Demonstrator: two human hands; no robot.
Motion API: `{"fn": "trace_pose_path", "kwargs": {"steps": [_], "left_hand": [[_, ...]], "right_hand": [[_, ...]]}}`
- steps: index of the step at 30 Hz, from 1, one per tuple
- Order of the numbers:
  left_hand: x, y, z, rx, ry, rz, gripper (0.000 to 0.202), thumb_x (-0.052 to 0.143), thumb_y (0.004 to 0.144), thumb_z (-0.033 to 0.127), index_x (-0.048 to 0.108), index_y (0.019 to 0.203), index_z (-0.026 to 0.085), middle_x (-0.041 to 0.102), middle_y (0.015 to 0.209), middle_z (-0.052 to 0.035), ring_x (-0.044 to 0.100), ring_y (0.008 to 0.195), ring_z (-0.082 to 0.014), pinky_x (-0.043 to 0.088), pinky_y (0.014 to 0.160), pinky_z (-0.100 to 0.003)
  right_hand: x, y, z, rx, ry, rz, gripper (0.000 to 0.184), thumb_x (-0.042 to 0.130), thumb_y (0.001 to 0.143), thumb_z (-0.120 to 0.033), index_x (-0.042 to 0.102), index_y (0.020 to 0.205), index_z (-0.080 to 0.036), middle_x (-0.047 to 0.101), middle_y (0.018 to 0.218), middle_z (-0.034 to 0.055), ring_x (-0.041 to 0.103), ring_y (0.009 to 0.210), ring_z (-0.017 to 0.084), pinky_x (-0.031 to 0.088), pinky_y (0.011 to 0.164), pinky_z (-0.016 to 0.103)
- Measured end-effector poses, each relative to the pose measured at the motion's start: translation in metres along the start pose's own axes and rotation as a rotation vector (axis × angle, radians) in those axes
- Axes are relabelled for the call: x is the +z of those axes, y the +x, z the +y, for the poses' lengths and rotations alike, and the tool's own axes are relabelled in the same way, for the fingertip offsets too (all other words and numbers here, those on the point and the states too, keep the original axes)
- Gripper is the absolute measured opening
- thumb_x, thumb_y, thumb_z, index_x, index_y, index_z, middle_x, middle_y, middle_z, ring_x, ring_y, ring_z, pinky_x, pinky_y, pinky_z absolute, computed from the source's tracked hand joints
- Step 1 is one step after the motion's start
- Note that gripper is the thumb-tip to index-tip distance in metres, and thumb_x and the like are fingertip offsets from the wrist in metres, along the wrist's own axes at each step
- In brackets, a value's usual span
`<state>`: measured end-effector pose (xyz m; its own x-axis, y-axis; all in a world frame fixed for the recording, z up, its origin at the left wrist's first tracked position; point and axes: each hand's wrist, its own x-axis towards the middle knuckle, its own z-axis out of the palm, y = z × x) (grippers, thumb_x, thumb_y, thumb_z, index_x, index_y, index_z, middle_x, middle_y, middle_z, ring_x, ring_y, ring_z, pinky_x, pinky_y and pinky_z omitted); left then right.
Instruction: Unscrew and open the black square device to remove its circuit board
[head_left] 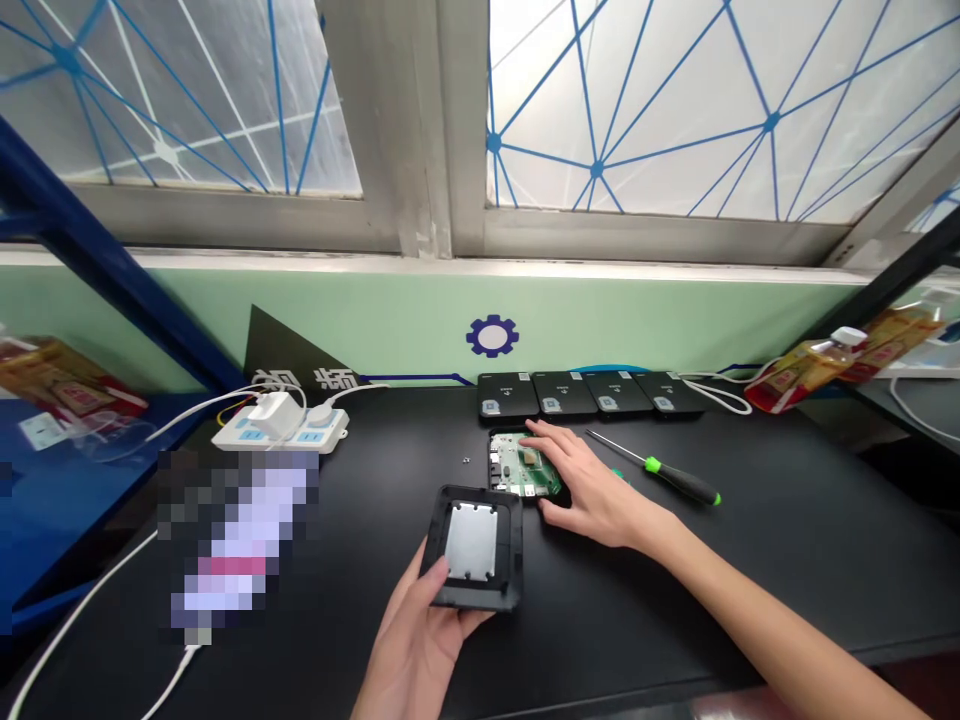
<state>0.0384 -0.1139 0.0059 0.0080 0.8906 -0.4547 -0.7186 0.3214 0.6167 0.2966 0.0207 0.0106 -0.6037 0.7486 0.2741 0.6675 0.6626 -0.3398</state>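
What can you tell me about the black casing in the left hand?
The black plastic casing is a rounded rectangular shell, held tilted in the person's left hand with its inner side showing upward. A raised rim surrounds a recessed centre, where a rectangular silver metal plate with notched corners sits. The fingers support it from below.

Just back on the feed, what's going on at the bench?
A person's left hand holds a black device cover with a metal plate, while the right hand rests on an exposed green circuit board. A screwdriver lies beside it, and four black units sit in a row behind.
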Motion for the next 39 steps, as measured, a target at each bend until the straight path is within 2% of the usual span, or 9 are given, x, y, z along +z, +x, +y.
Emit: {"fn": "trace_pose_path", "kwargs": {"steps": [4, 8, 12, 22, 26, 30, 33, 36, 39], "left_hand": [[0.003, -0.002, -0.009, 0.048, 0.103, 0.031, 0.083, 0.100, 0.088, 0.042, 0.068, 0.162, 0.022, 0.083, 0.145, -0.0164, 0.082, 0.130, -0.0406, 0.072, 0.101, -0.044], [0.004, -0.001, -0.017, 0.104, 0.235, 0.030, 0.084, 0.102, 0.085, 0.050, 0.071, 0.157, 0.021, 0.083, 0.143, -0.0185, 0.078, 0.136, -0.0424, 0.067, 0.113, -0.049], [-0.001, 0.006, -0.023, 0.174, 0.335, 0.028, 0.100, 0.109, 0.072, 0.052, 0.068, 0.158, 0.021, 0.083, 0.140, -0.0197, 0.078, 0.136, -0.0434, 0.062, 0.120, -0.051], [0.008, 0.006, -0.025, 0.128, 0.436, -0.018, 0.144, 0.106, 0.064, 0.025, 0.027, 0.185, 0.033, 0.069, 0.164, -0.0172, 0.079, 0.134, -0.0358, 0.071, 0.103, -0.039], [0.017, 0.007, -0.023, 0.141, 0.555, -0.006, 0.125, 0.099, 0.068, 0.023, 0.041, 0.178, 0.029, 0.076, 0.151, -0.0153, 0.084, 0.118, -0.0329, 0.073, 0.094, -0.039], [0.022, 0.007, -0.022, 0.153, 0.710, 0.018, 0.106, 0.093, 0.068, 0.021, 0.055, 0.167, 0.029, 0.081, 0.140, -0.0107, 0.084, 0.117, -0.0323, 0.072, 0.094, -0.038], [0.026, 0.004, -0.019, 0.146, 0.838, 0.048, 0.102, 0.092, 0.069, 0.022, 0.056, 0.164, 0.030, 0.085, 0.125, -0.0068, 0.086, 0.101, -0.0278, 0.072, 0.090, -0.036], [0.034, 0.002, -0.015, 0.068, 0.987, 0.066, 0.104, 0.092, 0.073, 0.024, 0.051, 0.168, 0.032, 0.084, 0.105, -0.0023, 0.080, 0.071, -0.0228, 0.068, 0.068, -0.034], [0.044, 0.001, -0.012, 0.027, 1.187, 0.088, 0.103, 0.094, 0.076, 0.029, 0.048, 0.168, 0.035, 0.083, 0.105, -0.0030, 0.082, 0.081, -0.0285, 0.066, 0.070, -0.035]], "right_hand": [[0.003, 0.002, 0.004, 0.001, 0.003, 0.026, 0.056, 0.073, 0.109, -0.050, 0.064, 0.157, -0.022, 0.058, 0.166, 0.0157, 0.062, 0.148, 0.033, 0.057, 0.124, 0.060], [0.004, 0.001, 0.007, 0.008, -0.005, 0.047, 0.056, 0.073, 0.109, -0.050, 0.063, 0.157, -0.023, 0.057, 0.167, 0.0157, 0.061, 0.149, 0.033, 0.056, 0.124, 0.060], [0.005, 0.000, 0.010, 0.020, -0.013, 0.057, 0.057, 0.073, 0.109, -0.050, 0.063, 0.158, -0.023, 0.056, 0.168, 0.0158, 0.060, 0.150, 0.033, 0.056, 0.125, 0.061], [0.009, -0.004, 0.012, 0.004, -0.014, 0.087, 0.058, 0.073, 0.109, -0.049, 0.061, 0.160, -0.023, 0.055, 0.170, 0.0160, 0.059, 0.151, 0.034, 0.056, 0.125, 0.061], [0.005, -0.006, 0.009, 0.001, -0.029, 0.110, 0.057, 0.073, 0.109, -0.049, 0.062, 0.160, -0.023, 0.056, 0.169, 0.0159, 0.060, 0.150, 0.033, 0.057, 0.123, 0.060], [0.002, -0.010, 0.011, 0.055, -0.074, 0.184, 0.051, 0.072, 0.111, -0.047, 0.065, 0.155, -0.022, 0.062, 0.161, 0.0149, 0.065, 0.143, 0.030, 0.060, 0.119, 0.056], [0.002, -0.013, 0.016, 0.111, -0.128, 0.245, 0.045, 0.071, 0.111, -0.047, 0.069, 0.147, -0.020, 0.068, 0.150, 0.0134, 0.070, 0.131, 0.026, 0.063, 0.113, 0.051], [0.003, -0.016, 0.022, 0.153, -0.192, 0.277, 0.043, 0.071, 0.111, -0.048, 0.070, 0.144, -0.020, 0.070, 0.145, 0.0126, 0.071, 0.126, 0.024, 0.065, 0.109, 0.048], [0.004, -0.017, 0.028, 0.173, -0.249, 0.288, 0.043, 0.072, 0.111, -0.048, 0.070, 0.142, -0.019, 0.071, 0.143, 0.0124, 0.071, 0.125, 0.024, 0.065, 0.108, 0.048]]}}
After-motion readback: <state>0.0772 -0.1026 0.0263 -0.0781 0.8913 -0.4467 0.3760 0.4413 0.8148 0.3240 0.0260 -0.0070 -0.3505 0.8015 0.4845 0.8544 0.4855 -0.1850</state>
